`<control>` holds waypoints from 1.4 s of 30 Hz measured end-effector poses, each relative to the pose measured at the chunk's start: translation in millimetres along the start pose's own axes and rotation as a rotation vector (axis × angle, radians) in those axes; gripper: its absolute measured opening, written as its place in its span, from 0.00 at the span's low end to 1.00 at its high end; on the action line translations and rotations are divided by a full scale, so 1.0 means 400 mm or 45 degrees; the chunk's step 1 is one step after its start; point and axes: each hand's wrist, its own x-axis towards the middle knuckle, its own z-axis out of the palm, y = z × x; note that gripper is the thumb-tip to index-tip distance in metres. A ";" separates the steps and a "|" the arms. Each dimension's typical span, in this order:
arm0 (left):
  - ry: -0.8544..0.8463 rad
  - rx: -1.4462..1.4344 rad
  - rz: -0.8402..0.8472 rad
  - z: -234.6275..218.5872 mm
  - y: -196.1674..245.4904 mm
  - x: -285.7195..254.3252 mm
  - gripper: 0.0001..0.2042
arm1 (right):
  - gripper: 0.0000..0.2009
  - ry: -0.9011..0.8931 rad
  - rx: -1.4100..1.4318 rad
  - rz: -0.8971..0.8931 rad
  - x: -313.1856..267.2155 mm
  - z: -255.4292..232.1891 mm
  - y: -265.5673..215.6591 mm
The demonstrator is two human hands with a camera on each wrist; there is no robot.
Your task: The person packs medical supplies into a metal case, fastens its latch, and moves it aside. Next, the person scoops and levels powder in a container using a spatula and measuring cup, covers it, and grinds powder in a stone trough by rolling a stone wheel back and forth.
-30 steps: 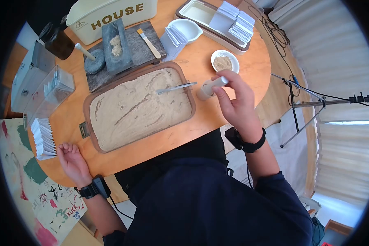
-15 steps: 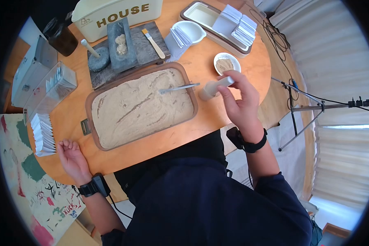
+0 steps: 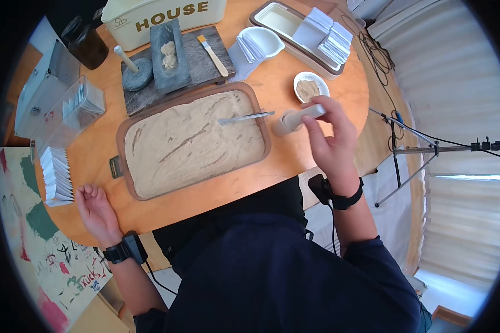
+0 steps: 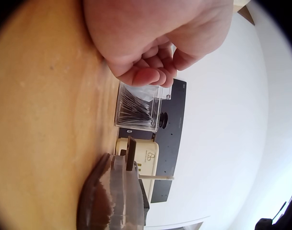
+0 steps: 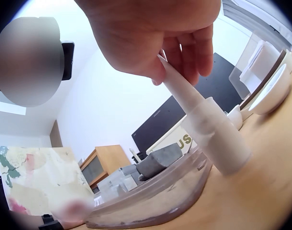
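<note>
My right hand point(image 3: 336, 139) pinches the top of a white pestle point(image 3: 312, 112) between thumb and fingers. The pestle's lower end stands tilted inside a small, straight-sided translucent cup point(image 5: 222, 146) on the table, just right of the tub. A long tub point(image 3: 265, 145) of levelled pale powder lies in front of me, and metal tweezers point(image 3: 247, 117) rest across its right end. My left hand point(image 3: 99, 213) rests at the table's left edge, palm turned up, fingers loosely curled around nothing. Folded white papers point(image 3: 56, 175) stand close beyond it.
Beyond the cup is a small white bowl point(image 3: 311, 86) of brownish powder. A stone trough point(image 3: 169, 75), a stone grinding wheel point(image 3: 138, 77) and a brush point(image 3: 214, 55) sit on a dark board behind the tub. Clear boxes point(image 3: 72, 111) stand left; a tray point(image 3: 294, 47) with folded papers is back right.
The head view has shifted slightly, moving the table things a little right and up. My right hand keeps hold of the pestle in the cup; the left hand stays at rest.
</note>
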 end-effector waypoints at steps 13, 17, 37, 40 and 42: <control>-0.007 -0.001 -0.011 0.007 0.001 0.002 0.07 | 0.15 0.017 0.025 -0.004 -0.001 0.007 -0.001; 0.022 -0.011 0.001 0.012 -0.001 -0.005 0.07 | 0.15 0.100 0.019 -0.029 -0.001 -0.003 -0.009; -0.022 -0.037 -0.024 0.001 0.001 0.005 0.07 | 0.15 0.027 0.028 -0.034 -0.017 0.014 0.011; -0.043 -0.074 -0.044 -0.014 0.002 0.011 0.07 | 0.15 0.036 0.089 0.016 -0.023 0.022 0.010; -0.023 -0.070 -0.037 -0.010 0.000 0.011 0.07 | 0.15 0.089 0.065 -0.003 -0.023 0.012 0.013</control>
